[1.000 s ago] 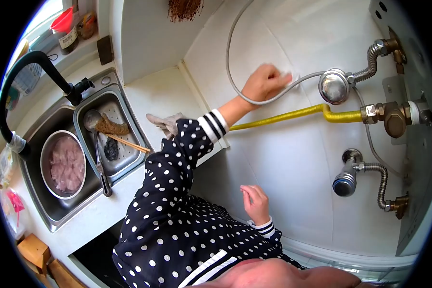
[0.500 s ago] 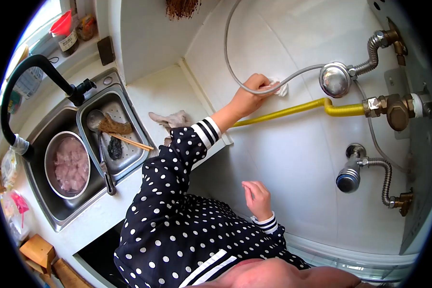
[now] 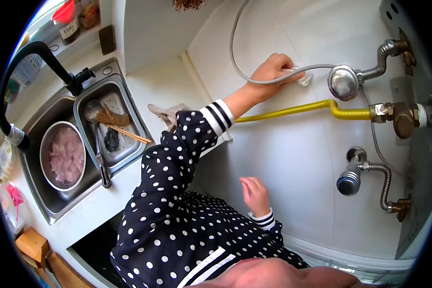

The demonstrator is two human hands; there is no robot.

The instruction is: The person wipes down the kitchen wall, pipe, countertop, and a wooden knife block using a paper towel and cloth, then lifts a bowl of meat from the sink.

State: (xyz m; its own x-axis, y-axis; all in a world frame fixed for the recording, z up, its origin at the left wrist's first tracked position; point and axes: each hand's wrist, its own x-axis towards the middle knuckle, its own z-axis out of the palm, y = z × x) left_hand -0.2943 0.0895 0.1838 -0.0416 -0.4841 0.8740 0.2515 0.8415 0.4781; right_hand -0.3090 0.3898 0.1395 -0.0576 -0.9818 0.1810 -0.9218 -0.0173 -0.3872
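Note:
My left hand reaches up to the white tiled wall with its fingers closed on a crumpled white cloth, which touches the tiles. A thin grey hose runs across in front of this hand. Below the wrist passes a yellow corrugated gas pipe. My right hand is held in front of my body, empty, its fingers loosely curled and the thumb a little apart from them.
Right: a round chrome fitting, an angle valve and metal hoses. Left: a double sink with a black faucet, a bowl of pale meat, a ladle, chopsticks and a brush. A grey rag lies on the counter edge.
My left hand has moved over the tiles with the cloth, first slightly left and down, then right and up. My right hand has hardly moved.

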